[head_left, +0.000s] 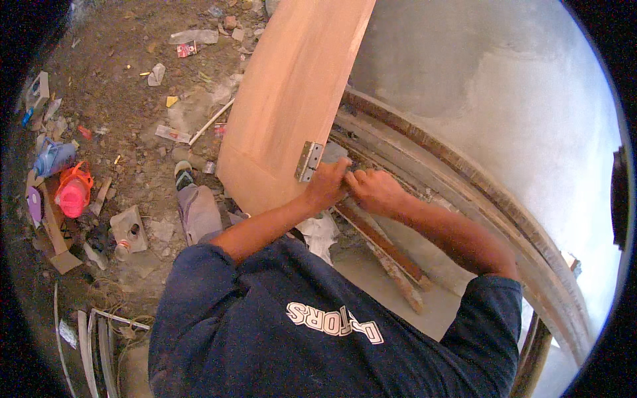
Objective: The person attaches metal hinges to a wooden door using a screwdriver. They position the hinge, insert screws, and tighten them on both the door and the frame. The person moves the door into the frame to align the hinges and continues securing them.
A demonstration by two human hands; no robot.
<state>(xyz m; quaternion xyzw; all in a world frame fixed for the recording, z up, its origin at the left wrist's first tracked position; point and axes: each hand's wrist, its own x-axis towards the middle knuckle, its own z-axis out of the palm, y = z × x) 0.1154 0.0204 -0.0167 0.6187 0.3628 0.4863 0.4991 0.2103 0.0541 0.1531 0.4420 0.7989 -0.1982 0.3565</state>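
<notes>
A reddish-brown wooden door panel (292,79) stretches away from me, its near end beside my hands. On its right edge a metal butt hinge (309,161) with screw holes is fixed. My left hand (326,184) is closed just right of the hinge, close against the panel's edge. My right hand (375,191) is closed as well, its fingers meeting the left hand's fingertips. Whatever sits between the fingers is hidden or too small to name.
Long wooden beams (458,172) lie along the grey plastered wall (491,73) at right. Litter-strewn dirt floor at left holds a blue jug (54,158), a pink container (71,199) in an orange bag and a white stick (211,122). My foot (184,176) stands beside the panel.
</notes>
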